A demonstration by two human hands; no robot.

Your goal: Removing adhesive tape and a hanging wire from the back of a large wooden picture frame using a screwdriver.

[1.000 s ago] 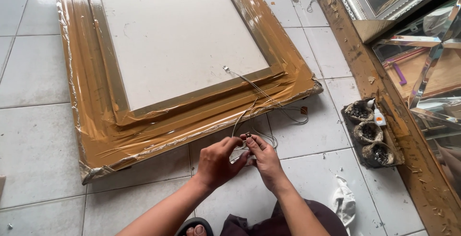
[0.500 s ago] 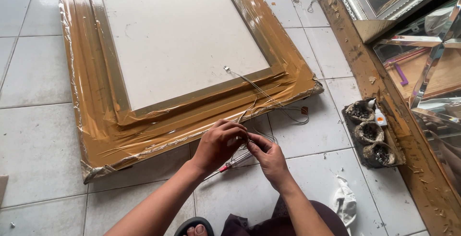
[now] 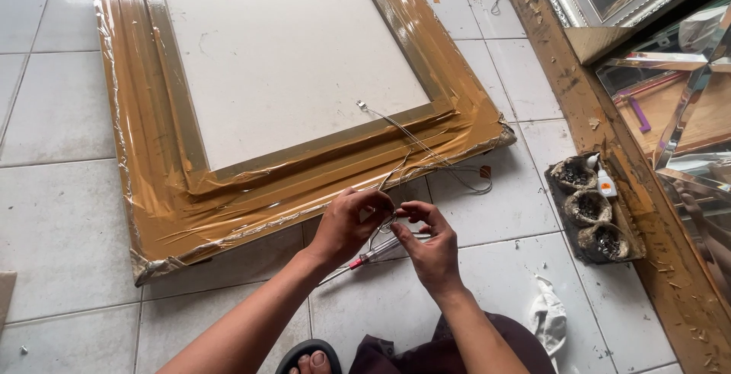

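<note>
Now my hands sit higher in the frame than a second ago, up near the lower edge of the frame back, and a screwdriver that my hands hid then lies uncovered on the floor below them. So the wire work looks moved closer to the frame, still mid-twist by my judgement.

Left to right: big picture frame lies face down, upper left to centre, wrapped in brown tape and clear film, pale backing board in the middle. My left hand, centre-low, fingers curled closed, pinching the thin wire. Red-and-clear screwdriver on the floor tile just under that hand, not held. My right hand just beside the left, thumb and forefinger pinched shut on the same wire; fingertips of both hands nearly touching.

Wire: thin, pale grey, several loose loops, running from my grip up to a small metal fixing on the backing board, extra loops spilling right over the frame corner onto the tile. Slack, not taut.

Right side: dark tray with three blackened cups, small white bottle on it, white rag lower right, mirror frames far right.
</note>
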